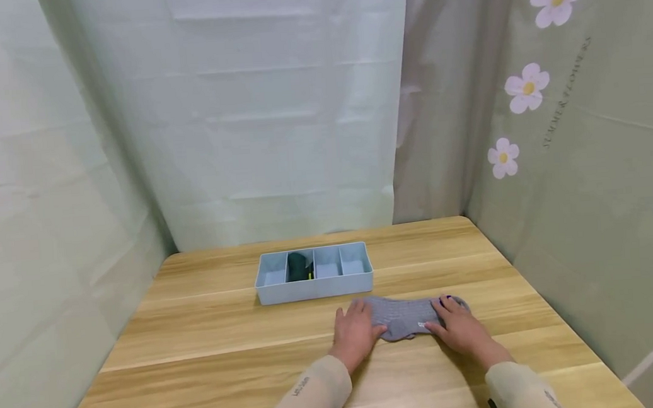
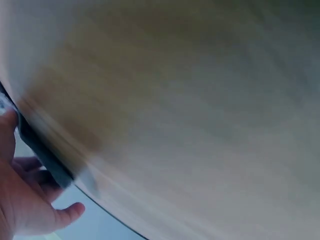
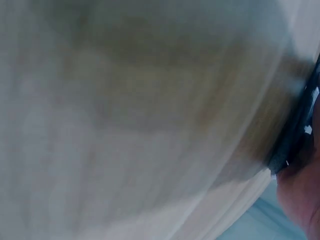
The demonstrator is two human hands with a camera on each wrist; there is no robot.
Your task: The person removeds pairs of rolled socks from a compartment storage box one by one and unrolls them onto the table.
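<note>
grey sock (image 1: 405,312): flat on wooden table (image 1: 211,348), nearer than divided tray (image 1: 315,289) | left hand (image 1: 354,335): relaxed fingers laid on its left end | right hand (image 1: 461,328): likewise, right end; blurred wrist views can't exclude slight pinching | handling: light, even outward pressure should smooth knit unstretched

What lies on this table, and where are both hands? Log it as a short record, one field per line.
surface: wood-grain table
item in hand: gray sock material, laid flat; single or pair, cannot tell
left hand: rests on the sock's left end
right hand: rests on the sock's right end
container: pale blue tray, four compartments, beyond the sock and farther left
tray contents: dark green item in the second compartment from left; exact kind unclear
</note>
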